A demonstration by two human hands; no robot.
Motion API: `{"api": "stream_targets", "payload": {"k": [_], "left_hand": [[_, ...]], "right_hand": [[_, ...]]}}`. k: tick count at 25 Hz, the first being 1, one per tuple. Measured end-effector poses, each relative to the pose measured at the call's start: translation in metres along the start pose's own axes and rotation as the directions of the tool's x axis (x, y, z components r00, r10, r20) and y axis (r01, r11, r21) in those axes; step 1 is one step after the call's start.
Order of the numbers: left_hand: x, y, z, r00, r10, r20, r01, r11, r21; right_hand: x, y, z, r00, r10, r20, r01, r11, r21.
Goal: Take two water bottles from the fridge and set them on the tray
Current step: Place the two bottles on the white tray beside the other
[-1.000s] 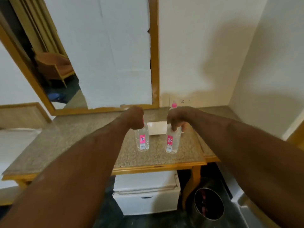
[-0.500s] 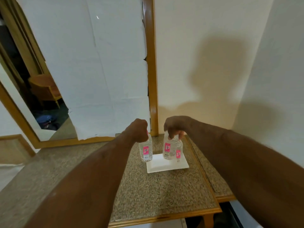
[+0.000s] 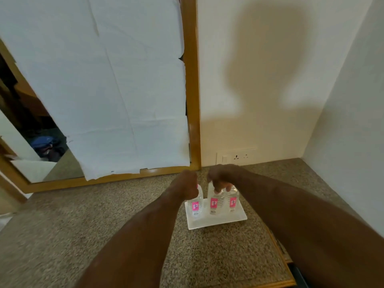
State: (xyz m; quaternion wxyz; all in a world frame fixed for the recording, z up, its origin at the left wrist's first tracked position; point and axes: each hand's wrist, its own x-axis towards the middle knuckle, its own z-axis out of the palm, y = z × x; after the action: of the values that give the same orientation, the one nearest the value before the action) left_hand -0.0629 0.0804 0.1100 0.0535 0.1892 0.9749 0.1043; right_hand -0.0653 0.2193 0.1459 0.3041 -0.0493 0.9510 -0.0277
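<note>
A speckled brown-grey stone desk with a wooden edge fills a corner of cream walls, under a wood-framed mirror covered with white paper. On it lies a flat white rectangular tray. Three clear plastic water bottles with pink labels stand upright on the tray. The left hand is clamped on the left bottle, the right hand on the middle bottle. The right bottle stands just beside, under the right fingers.
</note>
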Motion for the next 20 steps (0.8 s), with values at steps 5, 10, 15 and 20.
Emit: {"api": "stream_targets", "payload": {"k": [5,10,15,20], "left_hand": [[0.014,-0.002,0.013,0.999,-0.041,0.023,0.042,0.999,-0.025],[0.021,0.001,0.014,0.998,-0.056,0.02,0.056,0.997,-0.043],[0.024,0.002,0.016,0.998,-0.062,0.022,0.063,0.997,-0.042],[0.029,0.004,0.016,0.999,-0.038,0.003,0.038,0.999,-0.025]], "right_hand": [[0.02,-0.002,0.003,0.999,-0.032,0.014,0.033,0.998,-0.056],[0.031,-0.005,0.007,0.999,-0.031,0.02,0.033,0.995,-0.092],[0.04,-0.001,0.016,0.999,-0.038,-0.033,0.032,0.984,-0.175],[0.044,0.004,0.015,0.998,-0.047,-0.033,0.042,0.989,-0.142]]}}
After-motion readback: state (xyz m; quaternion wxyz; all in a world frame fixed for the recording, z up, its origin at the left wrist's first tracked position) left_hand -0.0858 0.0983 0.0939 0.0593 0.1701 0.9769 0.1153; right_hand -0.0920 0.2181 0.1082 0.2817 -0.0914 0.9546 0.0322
